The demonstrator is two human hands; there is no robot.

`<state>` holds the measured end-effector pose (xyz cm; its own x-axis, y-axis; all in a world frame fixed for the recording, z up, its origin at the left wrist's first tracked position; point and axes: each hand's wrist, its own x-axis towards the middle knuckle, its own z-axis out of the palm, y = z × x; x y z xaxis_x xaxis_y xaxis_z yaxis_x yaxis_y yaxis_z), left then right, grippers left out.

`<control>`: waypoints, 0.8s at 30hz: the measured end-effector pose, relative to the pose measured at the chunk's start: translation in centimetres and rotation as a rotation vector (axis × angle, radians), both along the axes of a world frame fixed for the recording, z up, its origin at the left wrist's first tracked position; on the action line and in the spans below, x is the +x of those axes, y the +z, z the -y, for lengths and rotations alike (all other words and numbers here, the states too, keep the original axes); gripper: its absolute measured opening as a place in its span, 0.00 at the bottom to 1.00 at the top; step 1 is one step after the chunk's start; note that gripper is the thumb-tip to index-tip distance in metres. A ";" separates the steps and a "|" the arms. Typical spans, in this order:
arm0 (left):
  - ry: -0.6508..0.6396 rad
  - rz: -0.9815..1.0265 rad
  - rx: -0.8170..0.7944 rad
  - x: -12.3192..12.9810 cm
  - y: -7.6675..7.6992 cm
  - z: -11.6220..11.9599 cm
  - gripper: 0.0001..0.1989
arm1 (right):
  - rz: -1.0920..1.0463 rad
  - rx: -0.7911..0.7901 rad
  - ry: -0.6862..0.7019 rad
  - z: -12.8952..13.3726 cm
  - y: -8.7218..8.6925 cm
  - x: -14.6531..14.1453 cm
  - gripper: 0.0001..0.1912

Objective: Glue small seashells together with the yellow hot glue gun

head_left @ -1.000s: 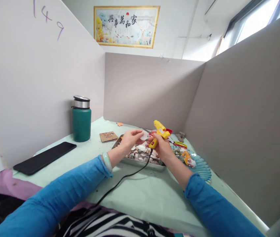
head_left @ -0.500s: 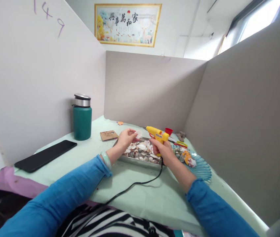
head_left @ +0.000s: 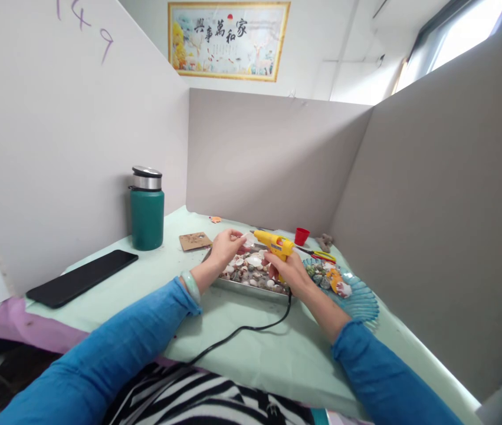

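The left hand (head_left: 227,248) pinches a white piece (head_left: 249,240) between nearly closed fingers, over the tray (head_left: 246,288) of shells (head_left: 254,260). The right hand (head_left: 289,268) has its fingers wrapped round the glue gun (head_left: 272,241), whose nozzle (head_left: 253,232) is very near the left fingers; if either hand slips, the tip, if hot, could burn them.

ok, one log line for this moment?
left hand: pinching white piece | right hand: gripping yellow glue gun, aimed toward white piece | below: tray of shells
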<state>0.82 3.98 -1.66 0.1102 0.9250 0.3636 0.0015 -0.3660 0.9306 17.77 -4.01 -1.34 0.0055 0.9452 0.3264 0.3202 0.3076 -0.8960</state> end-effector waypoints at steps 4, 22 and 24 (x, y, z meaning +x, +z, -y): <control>0.006 -0.014 0.001 0.0 0.1 0.2 0.15 | 0.103 0.008 -0.032 -0.1 -0.2 0.1 0.18; 0.088 -0.094 0.064 0.1 0.3 0.6 0.15 | 0.168 -0.006 -0.119 0.2 0.3 -0.4 0.18; 0.094 -0.106 0.071 0.2 0.4 0.7 0.14 | 0.169 0.018 -0.114 0.1 0.1 -0.3 0.18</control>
